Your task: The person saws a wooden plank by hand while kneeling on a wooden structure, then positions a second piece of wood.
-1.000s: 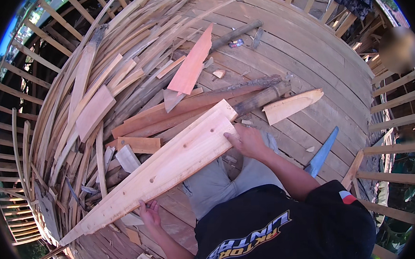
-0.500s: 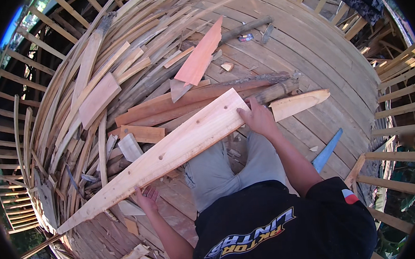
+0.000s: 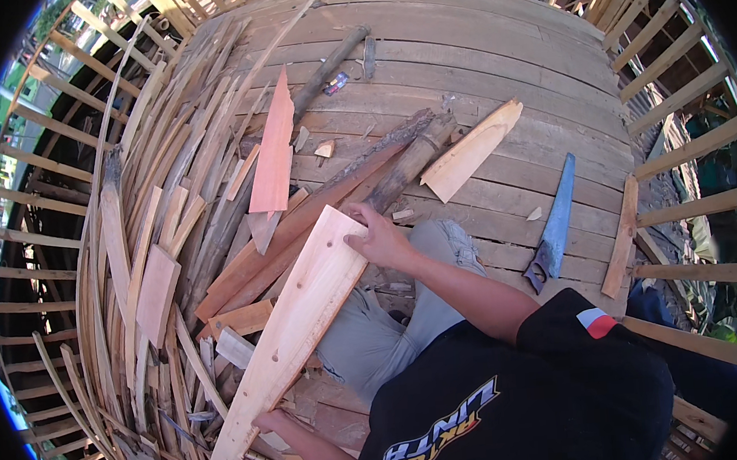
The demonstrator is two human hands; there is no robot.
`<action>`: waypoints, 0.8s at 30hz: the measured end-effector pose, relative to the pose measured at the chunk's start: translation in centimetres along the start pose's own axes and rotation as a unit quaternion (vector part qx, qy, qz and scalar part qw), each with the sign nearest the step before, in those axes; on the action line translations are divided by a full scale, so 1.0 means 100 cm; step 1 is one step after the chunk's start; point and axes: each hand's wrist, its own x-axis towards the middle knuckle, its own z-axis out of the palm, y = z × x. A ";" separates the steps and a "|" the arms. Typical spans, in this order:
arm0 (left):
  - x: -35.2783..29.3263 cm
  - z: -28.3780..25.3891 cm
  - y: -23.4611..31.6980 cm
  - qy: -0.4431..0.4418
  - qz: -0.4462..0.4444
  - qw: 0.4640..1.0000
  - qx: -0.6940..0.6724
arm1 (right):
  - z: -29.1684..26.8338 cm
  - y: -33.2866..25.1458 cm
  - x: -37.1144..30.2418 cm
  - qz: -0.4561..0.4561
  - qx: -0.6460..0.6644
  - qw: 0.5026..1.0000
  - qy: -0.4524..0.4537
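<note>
Wooden decking [image 3: 476,60] fills our view, ringed by a railing [image 3: 692,207], with open ground showing past the rails at nine o'clock. From the left edge, a heap of thin slats and offcuts [image 3: 156,245] fans from seven o'clock up to eleven.

Next comes the long pale board [image 3: 298,320] that we hold. Its long axis runs from seven o'clock up toward one o'clock: the narrow tapered end points down to the lower left, and the wide square end sits near the middle of the view. Half a second ago it lay flatter, closer to an eight-to-two line; now it stands steeper, and its wide end has dropped away from the pointed offcut it nearly touched.

Our left hand [image 3: 271,420] is at six-thirty under the board's lower stretch, mostly hidden, so we cannot tell whether the fingers are closed. Our right hand [image 3: 382,242] sits at the centre with fingers curled over the corner of the wide end, gripping it.

A reddish pointed plank [image 3: 274,155] stands at eleven o'clock. Two dark bark-edged poles [image 3: 398,164] lie diagonally just above the right hand. The pale pointed offcut [image 3: 470,150] rests at one o'clock. A handsaw [image 3: 556,221] with a blue blade lies at three o'clock, well apart from both hands.
</note>
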 end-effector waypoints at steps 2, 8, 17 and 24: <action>0.006 0.005 -0.003 0.022 -0.003 0.999 0.024 | -0.001 -0.003 -0.003 0.014 -0.025 1.000 -0.005; 0.032 -0.002 -0.008 -0.042 0.018 0.996 0.073 | -0.003 -0.009 -0.007 -0.036 -0.064 0.997 -0.034; 0.038 -0.005 0.007 -0.048 0.035 0.993 0.100 | 0.006 -0.002 -0.005 -0.038 0.007 0.999 -0.010; 0.038 -0.004 0.010 -0.050 0.037 0.992 0.111 | 0.006 -0.007 -0.002 0.018 0.042 0.999 -0.028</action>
